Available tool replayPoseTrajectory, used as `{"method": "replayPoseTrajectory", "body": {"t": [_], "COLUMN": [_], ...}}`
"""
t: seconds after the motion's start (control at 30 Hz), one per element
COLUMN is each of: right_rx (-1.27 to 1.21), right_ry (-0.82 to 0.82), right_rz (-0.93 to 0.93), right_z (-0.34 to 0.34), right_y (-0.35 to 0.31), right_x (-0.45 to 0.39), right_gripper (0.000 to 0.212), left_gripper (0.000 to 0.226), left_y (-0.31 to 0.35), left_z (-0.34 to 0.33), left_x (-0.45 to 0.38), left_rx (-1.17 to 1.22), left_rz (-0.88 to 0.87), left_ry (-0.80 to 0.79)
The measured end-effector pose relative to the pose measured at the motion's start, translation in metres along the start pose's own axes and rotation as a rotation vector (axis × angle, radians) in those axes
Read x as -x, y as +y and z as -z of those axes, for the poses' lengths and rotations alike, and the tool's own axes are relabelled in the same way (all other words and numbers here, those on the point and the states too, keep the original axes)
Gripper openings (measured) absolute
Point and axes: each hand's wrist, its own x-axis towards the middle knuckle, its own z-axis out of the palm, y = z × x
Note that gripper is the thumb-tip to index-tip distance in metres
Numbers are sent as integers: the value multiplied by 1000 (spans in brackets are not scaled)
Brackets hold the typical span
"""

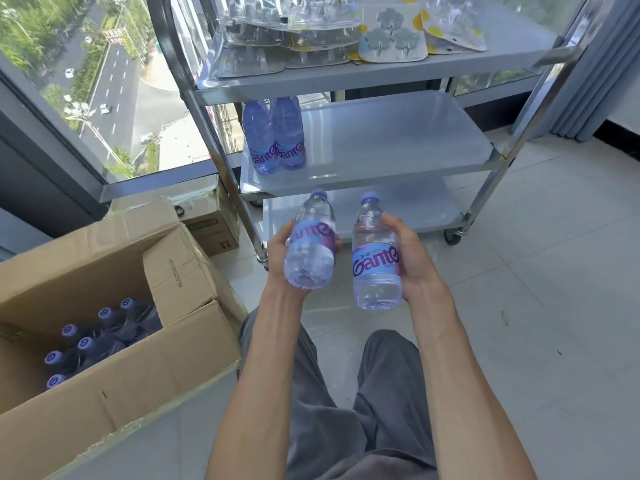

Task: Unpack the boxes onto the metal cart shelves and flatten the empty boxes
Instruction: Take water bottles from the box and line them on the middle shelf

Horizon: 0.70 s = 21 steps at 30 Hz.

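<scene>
Between the hands and the metal cart (346, 81): bare floor tiles. Left hand (280, 251), fingers curled round one water bottle (310, 244), tilted, cap away from the person. Right hand (407, 254), fingers wrapped round a second bottle (375, 254), near upright. Ahead of both hands, middle shelf (398, 143): two bottles (273, 136) standing side by side, touching. Top shelf: packaged hooks (391, 36). Left of the left hand: open cardboard box (138, 358), six caps visible inside. Beyond it, a smaller box (211, 223).
</scene>
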Motion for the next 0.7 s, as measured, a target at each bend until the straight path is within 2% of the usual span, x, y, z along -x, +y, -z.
{"method": "replayPoseTrajectory", "body": {"t": [0.1, 0.2, 0.3, 0.4, 0.5, 0.63, 0.7], "right_rx": [-6, 41, 100, 189, 325, 508, 579], "right_ry": [40, 69, 111, 230, 353, 420, 404], "right_rz": [-42, -16, 99, 228, 345, 485, 565], "right_z": [5, 10, 12, 10, 4, 2, 4], "right_y": [4, 6, 5, 4, 4, -5, -13], "right_x": [0, -1, -5, -13, -24, -37, -47], "right_gripper": [48, 47, 59, 67, 50, 40, 32], "left_gripper": [66, 79, 64, 46, 35, 36, 45], "left_y": [1, 2, 0, -2, -4, 2, 10], "left_z": [2, 0, -2, -12, -23, -35, -35], "left_x": [3, 8, 10, 7, -4, -22, -38], "left_rx": [-2, -28, -104, -173, -152, -278, -395], "left_rz": [41, -15, -62, -66, -80, -57, -114], "left_ry": [-48, -110, -88, -19, 27, 18, 63]}}
